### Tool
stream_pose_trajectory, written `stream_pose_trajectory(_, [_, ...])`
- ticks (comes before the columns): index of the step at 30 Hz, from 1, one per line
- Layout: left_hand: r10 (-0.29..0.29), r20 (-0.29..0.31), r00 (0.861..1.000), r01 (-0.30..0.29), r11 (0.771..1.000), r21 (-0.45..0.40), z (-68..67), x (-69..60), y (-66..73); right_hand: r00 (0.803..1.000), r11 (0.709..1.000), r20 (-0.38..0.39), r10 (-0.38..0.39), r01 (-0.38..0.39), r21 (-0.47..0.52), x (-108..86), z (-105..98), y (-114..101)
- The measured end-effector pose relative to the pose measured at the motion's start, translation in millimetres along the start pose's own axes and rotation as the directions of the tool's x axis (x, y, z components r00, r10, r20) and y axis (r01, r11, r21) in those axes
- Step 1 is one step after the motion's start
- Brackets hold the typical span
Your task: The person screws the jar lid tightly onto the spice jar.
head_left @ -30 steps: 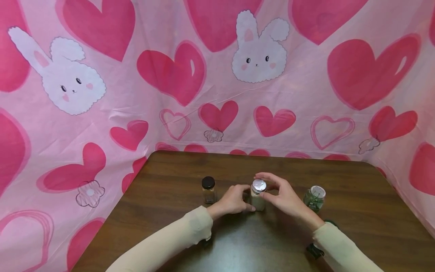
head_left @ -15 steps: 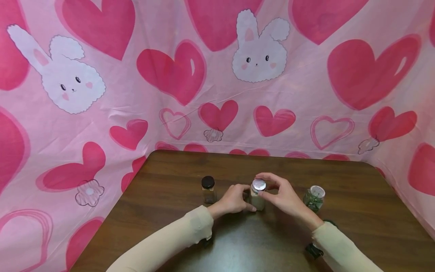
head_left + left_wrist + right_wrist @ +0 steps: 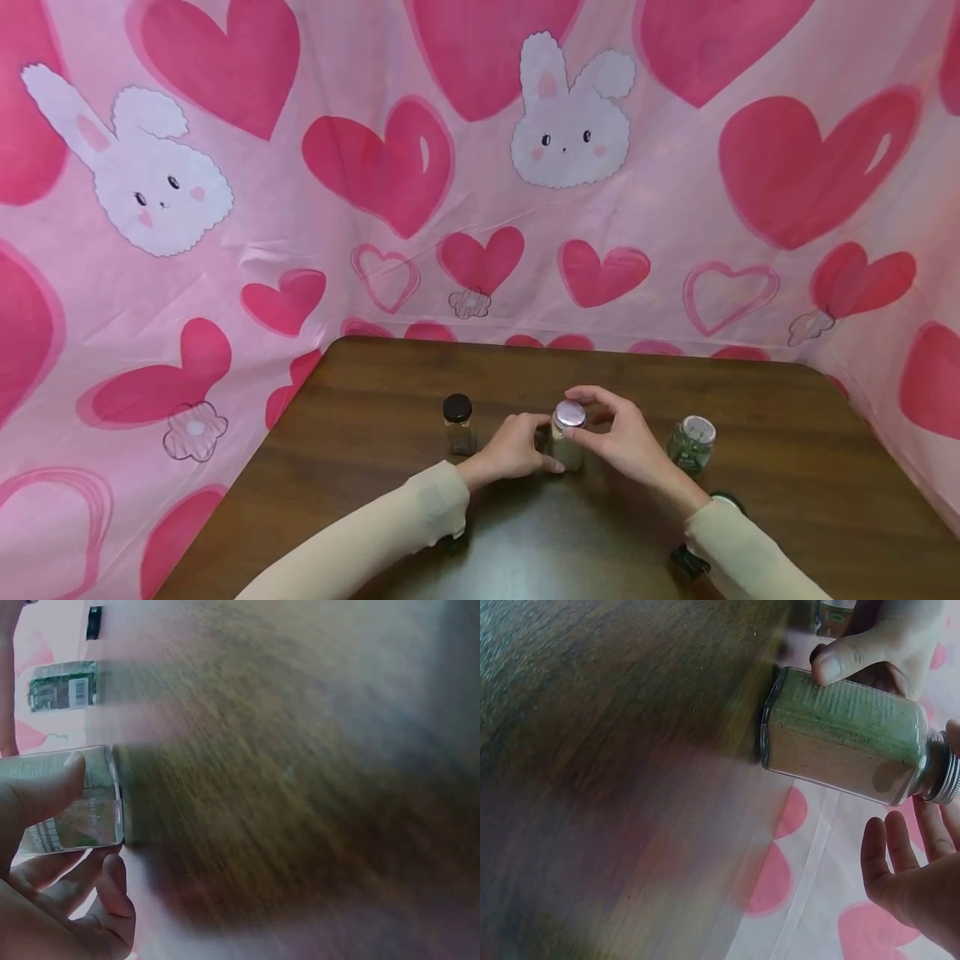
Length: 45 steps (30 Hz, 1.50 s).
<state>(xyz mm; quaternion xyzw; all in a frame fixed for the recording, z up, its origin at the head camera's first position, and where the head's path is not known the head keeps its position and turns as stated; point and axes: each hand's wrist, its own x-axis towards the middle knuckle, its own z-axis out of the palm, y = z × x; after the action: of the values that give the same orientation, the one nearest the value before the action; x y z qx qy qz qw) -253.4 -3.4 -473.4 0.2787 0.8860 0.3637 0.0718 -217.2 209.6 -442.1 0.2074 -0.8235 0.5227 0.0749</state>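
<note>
A square glass jar (image 3: 567, 451) with a silver lid stands upright on the table; its contents look green and tan in the right wrist view (image 3: 840, 735). My left hand (image 3: 513, 447) grips the lower part of the jar from the left, its thumb across the glass, also seen in the left wrist view (image 3: 52, 847). My right hand (image 3: 628, 439) has thumb and fingers round the silver lid (image 3: 570, 414); in the right wrist view, that lid (image 3: 950, 774) is on the jar, and some fingers of the right hand (image 3: 922, 877) extend away from it.
A black-lidded jar (image 3: 459, 426) stands left of my left hand. Right of my right hand is a jar with green contents (image 3: 691, 447). A dark object (image 3: 689, 562) lies by my right sleeve, partly hidden. The wooden table (image 3: 390, 383) meets a pink heart-patterned cloth behind.
Both hands keep their places at the jar. The right thumb and fingers have shifted slightly on the lid, and the head view has tilted up a little.
</note>
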Motion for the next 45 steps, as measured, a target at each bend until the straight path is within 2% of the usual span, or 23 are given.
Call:
stream_pose_trajectory(7, [0.009,-0.008,1.0,-0.009,1.0,0.006,1.4,0.1,-1.9,0.999,0.999,-0.032,-0.029,0.028,-0.027,1.4,1.7,0.7])
stream_pose_trajectory(23, [0.022,-0.009,1.0,-0.022,0.999,0.027,-1.8,1.8,1.3,0.997,0.99,-0.077,0.008,-0.019,-0.142,7.4,9.2,-4.6])
stream_pose_trajectory(26, [0.018,-0.011,1.0,-0.018,0.999,0.027,-2.1,1.6,2.1,0.998,0.993,-0.056,0.001,-0.007,-0.118,6.0,6.7,-3.3])
stream_pose_trajectory(33, [0.016,0.0,1.0,-0.016,1.0,0.025,-2.0,1.4,0.9,0.996,0.997,0.06,-0.058,0.055,0.061,0.0,-6.3,1.7])
stream_pose_trajectory(39, [-0.001,0.008,1.0,0.001,1.0,0.02,-1.3,0.4,0.7,0.989,0.992,0.101,-0.109,0.103,0.068,0.3,-7.3,3.7])
stream_pose_trajectory(45, [-0.012,0.013,1.0,0.012,1.0,0.017,1.1,-1.4,0.1,0.99,0.994,0.105,-0.097,0.091,0.067,-0.8,-5.8,5.6])
